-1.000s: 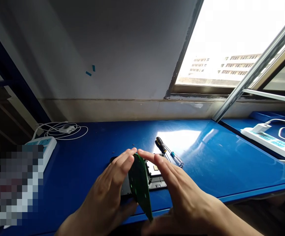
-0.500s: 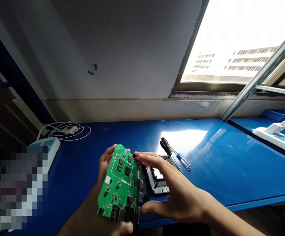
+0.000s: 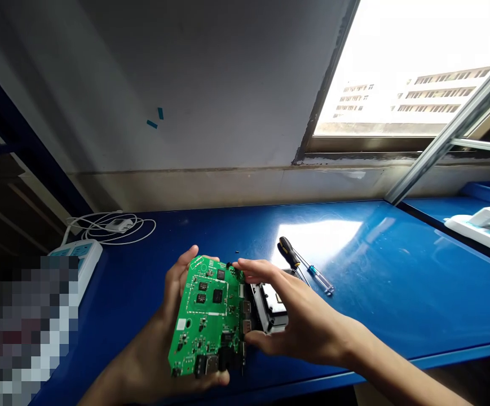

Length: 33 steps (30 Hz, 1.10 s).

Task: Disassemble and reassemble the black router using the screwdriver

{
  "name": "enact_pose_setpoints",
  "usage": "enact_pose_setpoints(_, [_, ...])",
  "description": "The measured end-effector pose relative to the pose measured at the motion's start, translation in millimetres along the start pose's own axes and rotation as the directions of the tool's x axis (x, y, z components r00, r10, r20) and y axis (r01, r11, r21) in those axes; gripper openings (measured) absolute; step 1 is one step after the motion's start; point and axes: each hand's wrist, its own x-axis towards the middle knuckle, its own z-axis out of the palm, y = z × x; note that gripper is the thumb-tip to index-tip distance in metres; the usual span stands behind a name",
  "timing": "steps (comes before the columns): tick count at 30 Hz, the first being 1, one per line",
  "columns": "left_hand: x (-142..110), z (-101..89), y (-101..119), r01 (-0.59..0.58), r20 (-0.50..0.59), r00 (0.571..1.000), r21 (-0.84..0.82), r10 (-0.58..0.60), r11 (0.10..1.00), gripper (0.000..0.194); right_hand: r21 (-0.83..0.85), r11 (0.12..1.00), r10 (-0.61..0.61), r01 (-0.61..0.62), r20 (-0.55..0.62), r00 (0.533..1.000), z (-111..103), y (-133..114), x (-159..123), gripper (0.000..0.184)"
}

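My left hand (image 3: pixel 160 344) holds a green circuit board (image 3: pixel 211 316) from behind and below, its chip side turned up toward me. My right hand (image 3: pixel 299 321) pinches the board's right edge, index finger at the top corner and thumb lower down. Just right of the board, partly under my right hand, a black plastic case half (image 3: pixel 272 307) lies on the blue table (image 3: pixel 397 270). A black-handled screwdriver (image 3: pixel 290 252) and a thin blue-handled screwdriver (image 3: pixel 318 278) lie beyond it.
A white power strip (image 3: pixel 82 254) and a coiled white cable (image 3: pixel 109 225) sit at the left back. Another white power strip (image 3: pixel 481 231) lies far right. A few tiny screws (image 3: pixel 237 252) lie on the table. A wall and window ledge close off the back.
The board has turned from edge-on to chip side facing me. My left hand slid beneath it and my right hand moved to grip its right edge.
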Motion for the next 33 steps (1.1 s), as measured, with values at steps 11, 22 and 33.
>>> enact_pose_setpoints(11, [0.2,8.1,-29.0,0.086,-0.118,0.991,0.211,-0.062,0.974,0.115,-0.346,0.936,0.06,-0.066,-0.027,0.998,-12.6,5.3,-3.4,0.079])
enact_pose_setpoints(22, [-14.0,3.0,-26.6,0.124,0.062,0.983,0.478,-0.175,0.87,0.137,-0.491,0.871,0.087,0.007,0.169,0.982,-17.4,1.9,5.8,0.084])
enact_pose_setpoints(33, [-12.5,5.5,-33.5,0.195,0.02,0.972,0.477,-0.233,0.857,0.132,-0.459,0.887,0.187,-0.045,0.269,0.945,-17.8,-2.8,14.4,0.081])
